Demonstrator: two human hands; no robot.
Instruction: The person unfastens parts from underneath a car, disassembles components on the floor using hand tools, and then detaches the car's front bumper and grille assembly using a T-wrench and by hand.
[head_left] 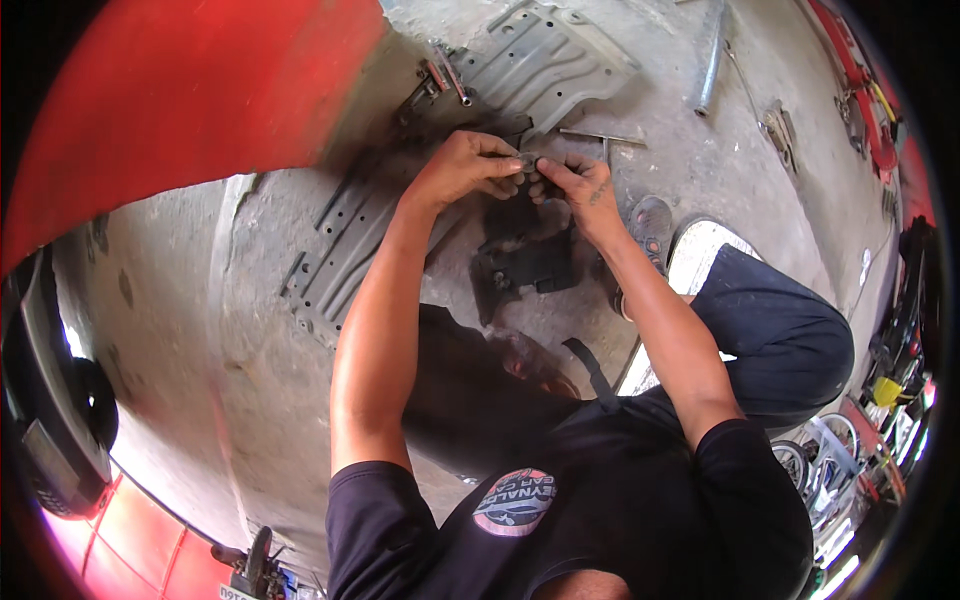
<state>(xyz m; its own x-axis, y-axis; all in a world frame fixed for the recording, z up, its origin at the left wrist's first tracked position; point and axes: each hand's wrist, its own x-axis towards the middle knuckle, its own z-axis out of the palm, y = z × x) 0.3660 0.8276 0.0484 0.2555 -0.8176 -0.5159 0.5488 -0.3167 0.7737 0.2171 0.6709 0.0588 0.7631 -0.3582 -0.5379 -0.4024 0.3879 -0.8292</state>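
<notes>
My left hand (478, 167) and my right hand (570, 185) meet in the upper middle of the head view, fingers closed on a small dirty metal piece (530, 162), too small to make out exactly. Below them a dark grimy part (520, 262) lies on the floor. Around it are grey stamped metal plates with holes (545, 62), one partly hidden by my left forearm. Short metal tools (448, 75) rest on the upper plate, and a T-shaped bar (610, 137) lies just beyond my right hand.
A red panel (160, 90) fills the upper left over the concrete floor (160, 340). A metal tube (710, 60) and red equipment (860, 80) are at upper right. My shod foot (652, 230) is beside a white board (705, 245). Vehicles (50, 400) stand along the left edge.
</notes>
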